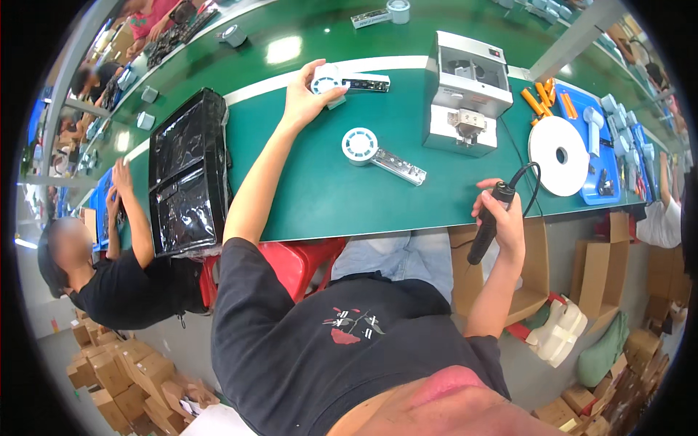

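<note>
Right hand (502, 218): fingers wrapped tight round black driver (488, 229), off tabletop (327, 189) edge | left hand (304, 94): fingers curled on white reel part (329, 78) at far side | reel parts on near tabletop: two, second (379, 152) lying free | grey machine (465, 91): one

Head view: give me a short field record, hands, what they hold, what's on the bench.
left hand: stretched out over the green bench, gripping a white round part with a metal bracket
right hand: off the bench edge, holding a black corded electric screwdriver
between hands: second white round part with bracket, lying free
behind: grey feeder machine
right side: white tape roll, blue tray
left side: black plastic bags
neighbour: person in black shirt
</note>
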The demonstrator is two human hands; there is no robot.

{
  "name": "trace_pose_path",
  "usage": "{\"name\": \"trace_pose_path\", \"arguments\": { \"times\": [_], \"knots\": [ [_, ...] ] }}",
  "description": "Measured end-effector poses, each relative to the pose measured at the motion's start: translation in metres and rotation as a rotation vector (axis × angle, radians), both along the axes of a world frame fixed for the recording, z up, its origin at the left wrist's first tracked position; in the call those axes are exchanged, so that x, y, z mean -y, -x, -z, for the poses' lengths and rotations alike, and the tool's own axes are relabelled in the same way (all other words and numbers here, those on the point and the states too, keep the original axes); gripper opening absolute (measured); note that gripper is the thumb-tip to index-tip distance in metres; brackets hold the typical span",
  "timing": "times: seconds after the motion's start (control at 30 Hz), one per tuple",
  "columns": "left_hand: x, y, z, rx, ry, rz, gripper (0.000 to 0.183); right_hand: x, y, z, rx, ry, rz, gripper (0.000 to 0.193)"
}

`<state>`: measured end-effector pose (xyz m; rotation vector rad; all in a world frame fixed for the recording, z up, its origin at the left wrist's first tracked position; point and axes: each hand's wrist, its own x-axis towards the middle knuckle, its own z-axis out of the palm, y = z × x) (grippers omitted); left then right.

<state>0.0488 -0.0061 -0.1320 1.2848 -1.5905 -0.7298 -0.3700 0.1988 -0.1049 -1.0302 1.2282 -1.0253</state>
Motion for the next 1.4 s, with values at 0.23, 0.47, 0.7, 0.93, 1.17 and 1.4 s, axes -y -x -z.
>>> {"name": "trace_pose_path", "arguments": {
  "times": [0.23, 0.47, 0.7, 0.93, 1.17, 1.4],
  "knots": [
    [-0.009, 0.062, -0.081, 0.208, 0.426, 0.121, 0.059, 0.013, -0.016, -0.030, 0.065, 0.033, -0.031, 0.026],
    [-0.016, 0.091, -0.077, 0.307, 0.518, 0.179, 0.051, 0.038, -0.084, -0.072, 0.033, 0.153, -0.117, 0.024],
    [-0.020, 0.085, -0.080, 0.297, 0.388, 0.273, 0.059, 0.085, -0.121, -0.082, 0.131, 0.126, -0.044, 0.035],
    [-0.029, 0.086, -0.083, 0.341, 0.376, 0.232, 0.052, 0.105, -0.122, -0.061, 0.304, 0.047, -0.006, 0.048],
    [-0.025, 0.091, -0.072, 0.275, 0.320, 0.216, 0.042, 0.106, -0.145, -0.065, 0.196, 0.113, -0.010, 0.056],
    [-0.027, 0.087, -0.079, 0.295, 0.285, 0.243, 0.041, 0.122, -0.160, -0.062, 0.179, 0.094, 0.012, 0.057]
  ]
}}
